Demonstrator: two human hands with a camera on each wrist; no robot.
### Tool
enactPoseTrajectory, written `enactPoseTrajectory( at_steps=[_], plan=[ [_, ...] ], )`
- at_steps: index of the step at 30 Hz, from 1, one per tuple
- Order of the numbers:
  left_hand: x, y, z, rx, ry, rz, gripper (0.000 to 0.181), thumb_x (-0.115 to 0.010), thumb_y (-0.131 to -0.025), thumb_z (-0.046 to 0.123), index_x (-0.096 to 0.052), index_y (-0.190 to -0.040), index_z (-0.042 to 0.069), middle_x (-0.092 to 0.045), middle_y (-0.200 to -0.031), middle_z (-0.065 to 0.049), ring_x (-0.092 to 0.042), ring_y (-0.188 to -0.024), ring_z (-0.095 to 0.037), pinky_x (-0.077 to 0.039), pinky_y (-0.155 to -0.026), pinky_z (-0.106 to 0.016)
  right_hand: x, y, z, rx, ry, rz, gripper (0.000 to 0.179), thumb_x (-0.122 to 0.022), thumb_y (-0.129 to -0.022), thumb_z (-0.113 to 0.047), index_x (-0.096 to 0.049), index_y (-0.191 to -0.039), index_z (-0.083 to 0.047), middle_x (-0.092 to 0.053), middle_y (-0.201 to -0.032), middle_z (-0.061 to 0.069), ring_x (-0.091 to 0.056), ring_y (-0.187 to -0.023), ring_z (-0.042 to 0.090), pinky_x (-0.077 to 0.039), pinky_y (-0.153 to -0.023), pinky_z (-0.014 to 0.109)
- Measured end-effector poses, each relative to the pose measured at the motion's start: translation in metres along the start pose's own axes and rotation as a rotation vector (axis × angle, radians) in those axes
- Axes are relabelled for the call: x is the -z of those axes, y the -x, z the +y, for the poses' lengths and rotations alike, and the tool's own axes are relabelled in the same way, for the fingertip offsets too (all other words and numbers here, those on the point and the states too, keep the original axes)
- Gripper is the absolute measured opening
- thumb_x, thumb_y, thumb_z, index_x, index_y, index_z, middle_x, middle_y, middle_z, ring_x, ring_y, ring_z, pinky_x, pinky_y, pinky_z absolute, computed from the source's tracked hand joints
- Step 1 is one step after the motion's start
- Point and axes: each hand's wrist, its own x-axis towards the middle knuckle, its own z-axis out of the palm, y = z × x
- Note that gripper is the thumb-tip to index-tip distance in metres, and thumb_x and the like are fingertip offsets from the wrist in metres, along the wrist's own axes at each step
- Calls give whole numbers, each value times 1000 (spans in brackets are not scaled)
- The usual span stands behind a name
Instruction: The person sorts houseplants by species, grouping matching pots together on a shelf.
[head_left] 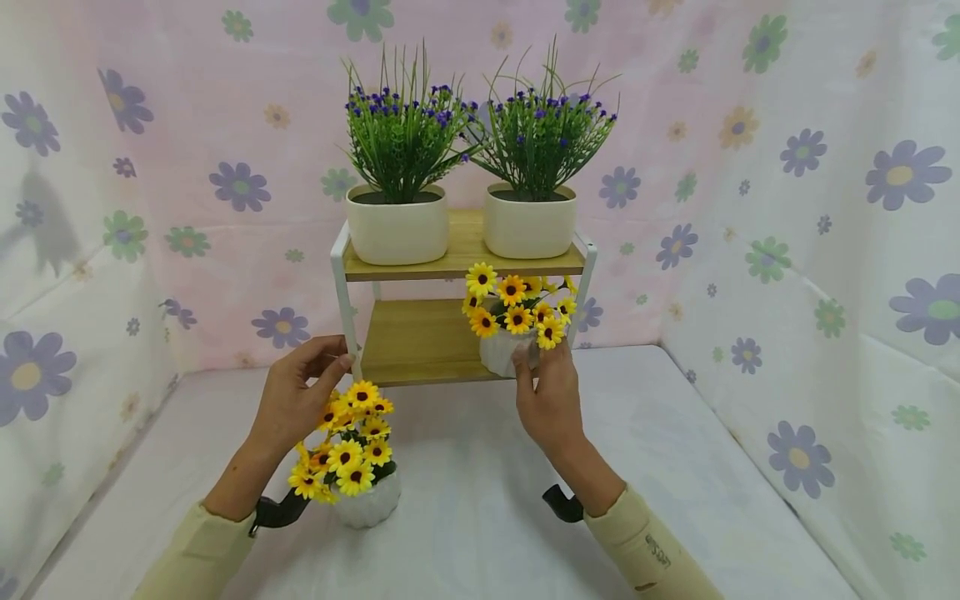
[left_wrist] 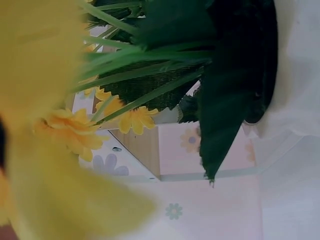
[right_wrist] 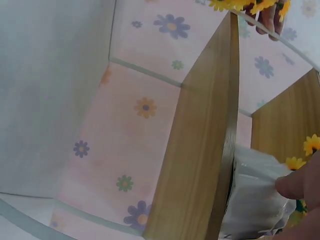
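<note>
A small two-tier shelf stands at the back, with wooden boards and a white frame. My right hand (head_left: 551, 404) grips a white pot of yellow artificial flowers (head_left: 497, 354) at the right of its lower board (head_left: 420, 342). In the right wrist view that pot (right_wrist: 257, 192) sits against the board's edge, thumb on its side. My left hand (head_left: 292, 396) pinches the shelf's left front post (head_left: 347, 317) with thumb and fingers. Below that hand, a second white pot of yellow flowers (head_left: 367, 504) stands on the table; its leaves (left_wrist: 230, 85) and petals fill much of the left wrist view.
Two cream pots, the left one (head_left: 397, 229) and the right one (head_left: 531, 225), hold purple-flowered grass on the upper board (head_left: 467, 237). A white cloth covers the table (head_left: 465, 517). Flower-patterned fabric (head_left: 225, 225) encloses the back and sides.
</note>
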Motion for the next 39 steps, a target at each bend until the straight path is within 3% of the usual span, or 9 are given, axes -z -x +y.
enactPoseTrajectory(
  at_steps=[4,8,14,18,24,34,39],
  plan=[
    [-1,1,0,-2,12,2,25,-65,-105,5,-72,-130,5,-76,-112,-13,-68,-89,1,-51,-79,-13,-1,4,-8,4,9,90,75,-75,-99,-13,-33,-160,-3,-48,-151,14,-49,-143,25,-48,-115,48],
    [-1,0,0,-20,17,-1,25,-64,-105,4,-72,-130,4,-76,-113,-13,-70,-91,-3,-52,-80,-12,-5,9,-13,5,2,164,74,-76,-95,-14,-36,-155,-2,-47,-143,14,-47,-140,23,-46,-116,49],
    [-1,-1,-4,-32,10,-1,25,-64,-105,2,-71,-130,3,-75,-114,-13,-67,-91,5,-52,-81,-11,-15,17,-15,54,34,236,59,-72,-90,-13,-43,-139,1,-45,-128,16,-42,-123,30,-45,-101,45],
    [-1,-1,-3,-32,11,0,26,-64,-106,3,-71,-130,4,-75,-115,-13,-67,-91,5,-51,-81,-11,-24,26,-17,91,12,218,46,-70,-86,-11,-49,-126,1,-49,-123,15,-45,-118,27,-45,-96,41],
    [0,-1,0,-36,19,6,27,-65,-105,2,-71,-131,4,-75,-115,-13,-68,-91,2,-51,-82,-10,-41,44,-24,136,-7,86,38,-71,-87,-5,-55,-122,-4,-55,-119,8,-52,-113,21,-50,-93,37],
    [0,-1,0,-33,33,2,27,-64,-105,1,-71,-131,3,-75,-116,-15,-68,-91,3,-52,-82,-11,-69,66,-32,200,10,-213,49,-76,-84,-7,-58,-129,-7,-60,-124,5,-57,-113,21,-52,-97,36],
    [0,-1,-2,-25,29,-3,27,-64,-105,2,-71,-131,3,-75,-116,-14,-68,-91,5,-52,-83,-11,-78,68,-33,146,-67,-443,53,-75,-87,-14,-59,-137,-9,-62,-133,4,-58,-123,21,-50,-105,41]
  ],
)
